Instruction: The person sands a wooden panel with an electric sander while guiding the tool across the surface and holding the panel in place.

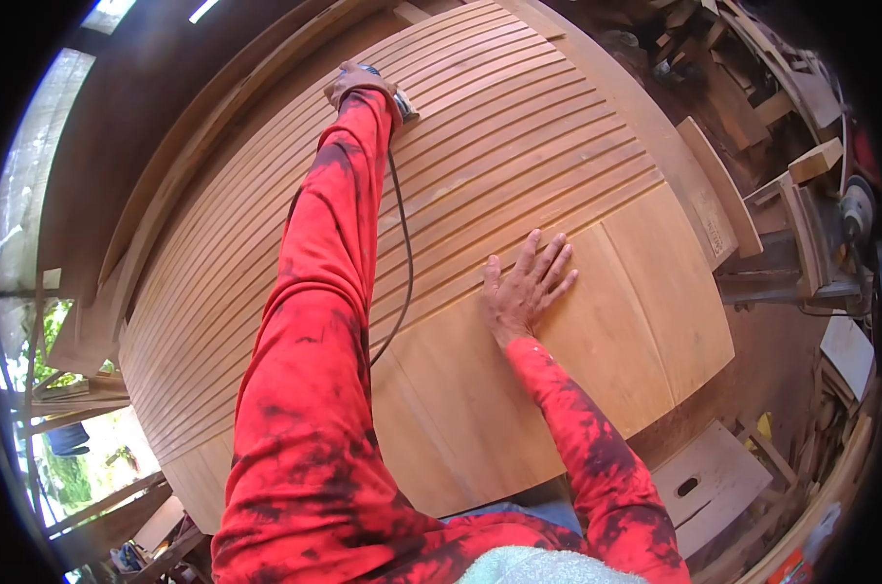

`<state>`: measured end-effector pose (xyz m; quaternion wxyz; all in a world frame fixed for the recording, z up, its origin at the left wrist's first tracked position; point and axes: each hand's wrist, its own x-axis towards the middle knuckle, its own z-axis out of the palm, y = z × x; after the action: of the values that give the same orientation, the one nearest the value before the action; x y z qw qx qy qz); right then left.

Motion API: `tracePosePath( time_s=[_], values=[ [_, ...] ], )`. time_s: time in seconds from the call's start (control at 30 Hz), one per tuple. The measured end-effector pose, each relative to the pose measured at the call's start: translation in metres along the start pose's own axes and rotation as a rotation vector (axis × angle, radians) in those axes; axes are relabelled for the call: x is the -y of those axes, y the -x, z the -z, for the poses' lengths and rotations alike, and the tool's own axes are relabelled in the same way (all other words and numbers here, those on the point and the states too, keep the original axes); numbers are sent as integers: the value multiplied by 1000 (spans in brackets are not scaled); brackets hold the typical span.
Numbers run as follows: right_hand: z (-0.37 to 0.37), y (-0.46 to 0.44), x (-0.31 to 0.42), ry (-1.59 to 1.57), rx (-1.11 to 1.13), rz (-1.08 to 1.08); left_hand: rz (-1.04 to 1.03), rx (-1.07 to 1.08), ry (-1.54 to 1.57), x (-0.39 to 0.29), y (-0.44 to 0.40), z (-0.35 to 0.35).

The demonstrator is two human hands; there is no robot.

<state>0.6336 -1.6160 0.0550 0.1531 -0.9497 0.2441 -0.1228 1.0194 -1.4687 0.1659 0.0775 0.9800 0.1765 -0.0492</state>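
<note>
My left hand [348,84] is wrapped round a small corded sander [407,105] near the far side of a large wooden panel [441,428]. The hand and sleeve cover most of the tool. From it a black cord [406,243] runs back across the panel and under my left arm. Long parallel grooves line the far part of the panel; the near part is smoother, with a few joint lines. My right hand [525,292] rests palm down with fingers spread on the panel, at the edge of the grooved part.
Wood offcuts [733,88] are piled at the far right. Beside the panel's right edge stands a thin curved board [718,185]. A board with an oval slot [714,487] lies at the lower right. More lumber [81,399] is at the left, by a bright opening.
</note>
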Motion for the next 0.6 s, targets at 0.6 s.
tracePosePath(
  time_s=[0.6],
  values=[
    [-15,4,3,132,-132,32,171,-52,-48,237,1,13]
  ],
)
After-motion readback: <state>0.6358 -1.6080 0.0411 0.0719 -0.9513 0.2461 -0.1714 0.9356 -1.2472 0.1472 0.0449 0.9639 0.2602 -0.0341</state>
